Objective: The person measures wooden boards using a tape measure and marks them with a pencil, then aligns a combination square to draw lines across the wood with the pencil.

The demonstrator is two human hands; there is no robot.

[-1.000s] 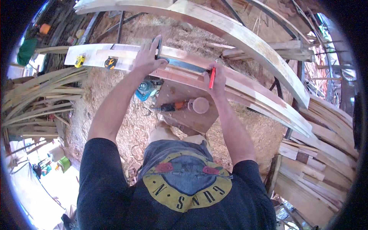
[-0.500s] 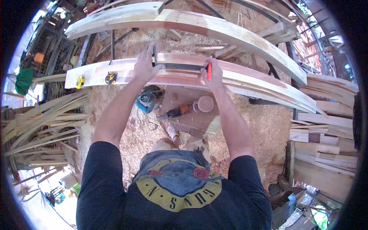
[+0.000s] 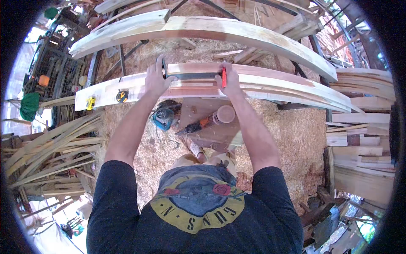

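A dark L-shaped carpenter's square (image 3: 190,76) lies across the stacked wooden boards (image 3: 279,86) in front of me. My left hand (image 3: 157,79) grips its upright leg, with the thumb along the long blade. At the blade's right end, my right hand (image 3: 229,81) is closed around a slim red pencil (image 3: 224,78), held nearly upright, its fingers resting by the square and the board. Its tip is too small to make out. Left of my hands, a yellow tape measure (image 3: 90,103) and a black-and-yellow tape measure (image 3: 122,95) sit on the pale board.
Beneath the boards are a blue power tool (image 3: 163,118), an orange-and-black power tool (image 3: 198,124) and a round pale container (image 3: 225,114). A long curved beam (image 3: 203,27) spans behind. Stacked timber lies left (image 3: 55,144) and right (image 3: 359,139). Sawdust covers the floor.
The camera view has shifted slightly. My right hand has moved a little left along the square, and the red pencil stands more upright. My left hand keeps its grip on the square.
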